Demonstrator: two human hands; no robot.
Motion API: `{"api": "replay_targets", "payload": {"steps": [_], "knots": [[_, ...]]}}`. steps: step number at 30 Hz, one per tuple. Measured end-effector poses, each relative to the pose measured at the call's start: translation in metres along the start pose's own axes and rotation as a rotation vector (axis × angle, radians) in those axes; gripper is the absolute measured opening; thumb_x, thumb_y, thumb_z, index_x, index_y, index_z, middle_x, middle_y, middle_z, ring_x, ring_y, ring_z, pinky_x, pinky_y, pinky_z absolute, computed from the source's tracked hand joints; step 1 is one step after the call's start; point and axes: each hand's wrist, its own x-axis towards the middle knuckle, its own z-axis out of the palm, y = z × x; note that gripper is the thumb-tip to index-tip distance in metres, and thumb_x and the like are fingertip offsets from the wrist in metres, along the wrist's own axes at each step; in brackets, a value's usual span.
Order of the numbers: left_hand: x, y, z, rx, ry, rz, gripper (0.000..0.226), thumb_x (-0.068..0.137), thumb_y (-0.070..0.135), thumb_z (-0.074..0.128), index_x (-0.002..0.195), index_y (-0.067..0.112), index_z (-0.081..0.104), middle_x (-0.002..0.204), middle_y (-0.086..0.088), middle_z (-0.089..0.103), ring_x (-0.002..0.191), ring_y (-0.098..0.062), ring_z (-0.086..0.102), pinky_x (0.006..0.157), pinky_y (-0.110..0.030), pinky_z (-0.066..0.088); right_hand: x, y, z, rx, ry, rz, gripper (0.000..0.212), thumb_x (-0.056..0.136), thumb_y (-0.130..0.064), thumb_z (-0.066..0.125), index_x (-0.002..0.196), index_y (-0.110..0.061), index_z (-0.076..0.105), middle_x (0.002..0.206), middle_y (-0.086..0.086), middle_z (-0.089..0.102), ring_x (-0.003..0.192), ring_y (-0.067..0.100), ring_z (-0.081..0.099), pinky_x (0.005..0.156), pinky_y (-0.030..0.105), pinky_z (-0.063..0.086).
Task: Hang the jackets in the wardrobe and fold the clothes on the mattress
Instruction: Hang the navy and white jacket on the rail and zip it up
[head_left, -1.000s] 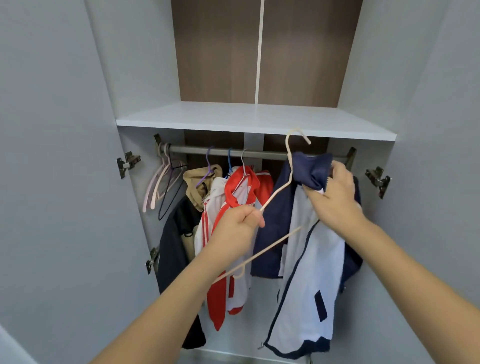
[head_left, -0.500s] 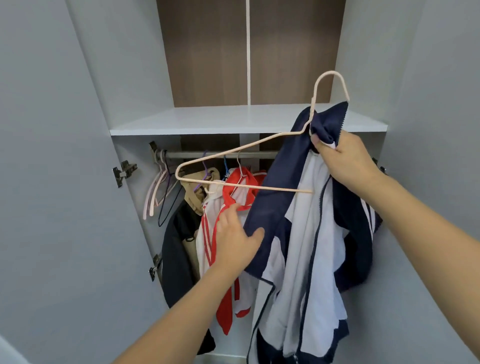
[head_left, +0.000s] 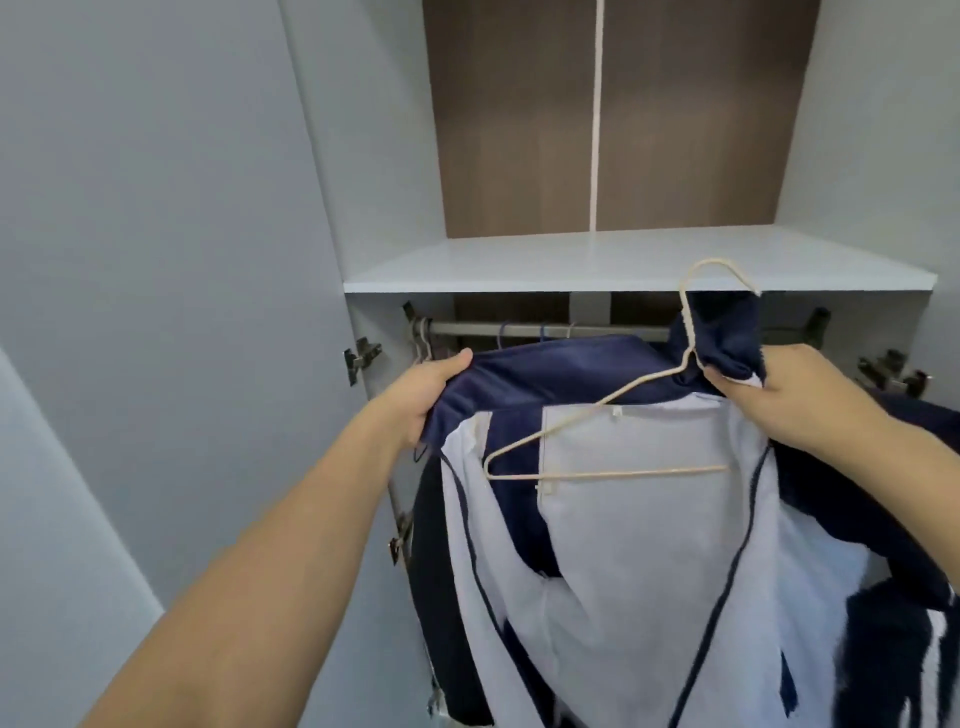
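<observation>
Grey wardrobe (head_left: 182, 260) doors stand open around both hands in the head view, with a white shelf (head_left: 597, 270) above them and the metal rail (head_left: 545, 329) just behind and slightly above the knuckles. The navy and white jacket (head_left: 649, 545) is stretched between the hands, its shoulder line running left to right, almost parallel to the rail. The left hand (head_left: 426, 389) grips the navy shoulder at the left end. The right hand (head_left: 779, 395) pinches the collar together with the neck of the cream hanger (head_left: 613, 441), so the hook stands up just above this hand. I judge that the right hand is nearer to the hook and must lift it forward onto the rail, which lies beyond the jacket.
</observation>
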Motion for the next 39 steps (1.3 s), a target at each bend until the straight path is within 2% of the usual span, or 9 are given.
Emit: {"api": "replay_targets", "payload": {"steps": [5,10,12,14,16,22,28,32,39], "knots": [[-0.030,0.028,0.042,-0.049,-0.107,0.024,0.026,0.100,0.030,0.056,0.096,0.007,0.068,0.090,-0.011,0.072,0.072,-0.022,0.068,0.067,-0.032,0.057,0.011,-0.033,0.031,0.115,0.039,0.006,0.048,0.093,-0.039,0.059,0.052,-0.027,0.037,0.049,-0.005,0.040,0.050,0.016,0.041,0.048,0.032,0.025],[-0.060,0.038,0.096,-0.041,-0.358,0.273,0.021,0.106,0.020,0.042,0.097,0.009,0.057,0.088,-0.009,0.070,0.078,-0.018,0.068,0.067,-0.031,0.056,0.016,-0.059,0.039,0.305,0.011,-0.027,0.037,0.094,-0.031,0.061,0.060,-0.018,0.053,0.054,-0.007,0.055,0.057,0.017,0.051,0.052,0.032,0.033],[-0.064,0.047,0.099,0.293,-0.311,0.516,0.023,0.105,0.021,0.041,0.091,0.010,0.056,0.087,-0.007,0.064,0.082,-0.020,0.062,0.075,-0.034,0.049,0.016,-0.066,0.041,0.369,-0.016,-0.058,0.028,0.095,-0.027,0.061,0.072,-0.010,0.064,0.069,0.003,0.065,0.069,0.024,0.060,0.062,0.035,0.042],[-0.056,0.046,0.087,0.962,-0.010,0.799,0.024,0.104,0.026,0.039,0.084,0.015,0.049,0.095,-0.003,0.051,0.092,-0.023,0.049,0.083,-0.038,0.036,0.017,-0.067,0.046,0.441,0.013,-0.058,0.024,0.095,-0.025,0.062,0.082,-0.006,0.067,0.077,0.009,0.067,0.074,0.021,0.062,0.067,0.036,0.045],[-0.048,0.035,0.068,1.291,0.245,0.933,0.021,0.104,0.031,0.038,0.099,0.016,0.052,0.111,-0.002,0.042,0.104,-0.024,0.038,0.092,-0.038,0.028,0.020,-0.062,0.051,0.531,0.047,-0.012,0.021,0.094,-0.025,0.064,0.090,-0.005,0.069,0.082,0.006,0.069,0.075,0.009,0.062,0.069,0.033,0.045],[-0.022,-0.011,0.043,1.104,-0.260,0.684,0.026,0.099,0.026,0.043,0.123,0.020,0.041,0.100,-0.009,0.061,0.084,-0.024,0.057,0.075,-0.037,0.047,0.031,-0.049,0.090,0.619,0.024,0.098,0.008,0.092,-0.023,0.067,0.096,-0.016,0.067,0.093,0.004,0.070,0.091,0.016,0.066,0.076,0.028,0.049],[0.032,-0.047,0.061,0.951,-0.054,0.584,0.019,0.104,0.018,0.038,0.107,0.011,0.055,0.100,-0.009,0.063,0.089,-0.026,0.059,0.078,-0.039,0.048,0.047,-0.028,0.126,0.153,0.068,0.123,0.008,0.092,-0.010,0.060,0.090,-0.007,0.053,0.109,0.011,0.048,0.098,0.026,0.049,0.078,0.031,0.040],[0.077,-0.060,0.093,0.938,-0.031,0.475,0.023,0.101,0.012,0.039,0.111,0.008,0.059,0.108,-0.012,0.063,0.098,-0.030,0.057,0.075,-0.033,0.042,0.064,0.001,0.141,-0.089,-0.087,0.209,0.012,0.094,-0.017,0.054,0.098,-0.009,0.060,0.094,0.004,0.043,0.090,0.035,0.057,0.071,0.032,0.037],[0.153,-0.054,0.155,0.935,0.092,0.324,0.022,0.096,0.012,0.044,0.112,0.006,0.058,0.113,-0.017,0.062,0.107,-0.037,0.057,0.078,-0.033,0.040,0.102,0.063,0.168,-0.003,-0.095,0.331,0.014,0.094,-0.014,0.054,0.104,-0.007,0.061,0.098,0.007,0.046,0.091,0.035,0.057,0.073,0.034,0.039]]}}
